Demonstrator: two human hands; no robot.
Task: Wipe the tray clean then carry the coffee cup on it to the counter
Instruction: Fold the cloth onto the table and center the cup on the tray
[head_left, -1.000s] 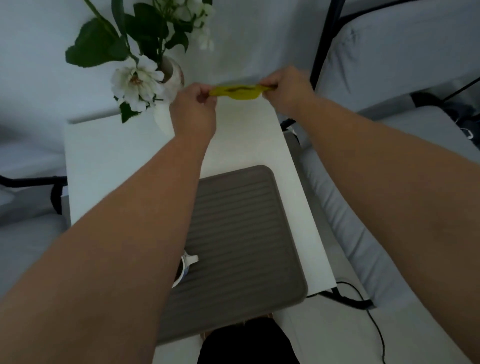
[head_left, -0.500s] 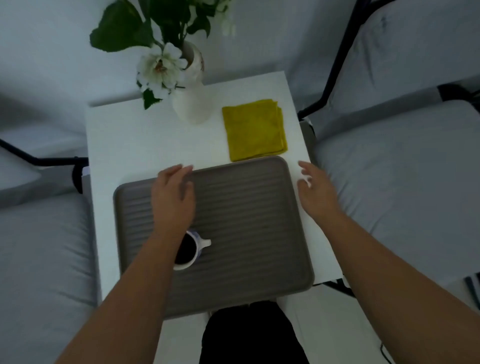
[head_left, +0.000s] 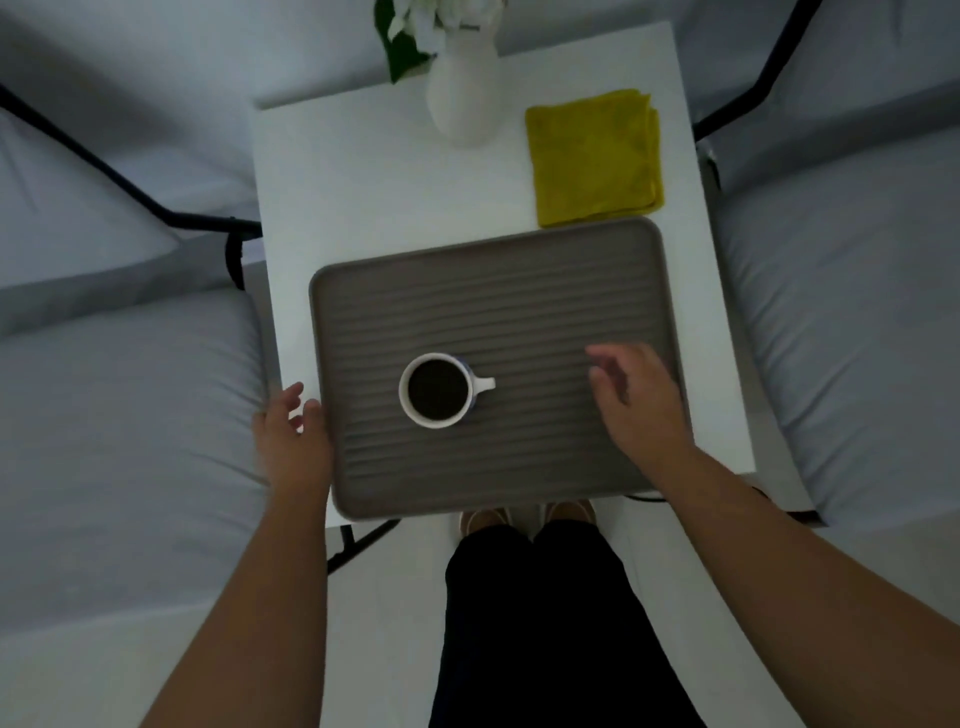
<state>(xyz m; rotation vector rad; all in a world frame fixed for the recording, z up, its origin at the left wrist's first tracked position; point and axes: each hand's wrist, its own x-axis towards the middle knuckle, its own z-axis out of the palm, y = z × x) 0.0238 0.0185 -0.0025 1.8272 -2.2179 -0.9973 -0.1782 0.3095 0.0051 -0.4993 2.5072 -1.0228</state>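
Both hands hold nothing. My left hand (head_left: 293, 441): fingers loosely spread, at the left edge of the tray (head_left: 519, 291), fingertips just beside its rim; contact with the rim cannot be told. My right hand (head_left: 641, 405): fingers relaxed and slightly parted, over the tray's right portion, near the right rim, pointing toward the cup; whether it touches the ribbed surface cannot be told.

Coffee cup (head_left: 438, 391): white, upright, filled with dark liquid, standing on the tray left of centre, handle pointing right toward my right hand, apart from both hands.

Tray: grey-brown, rectangular, rounded corners, ribbed floor, lying on the white table (head_left: 363, 197), its near edge overhanging the table's near edge.

Yellow cloth (head_left: 595, 158): folded square, flat on the table at the tray's far right corner, its near edge touching or just beside the rim.

White vase (head_left: 462, 104): upright on the far part of the table, left of the cloth, holding white flowers (head_left: 441, 15) and green leaves.

Grey cushioned seats (head_left: 119, 415): on both sides of the table, with black metal frames.

My legs in dark trousers (head_left: 535, 623) and shoes (head_left: 488, 519): below the tray's near edge.
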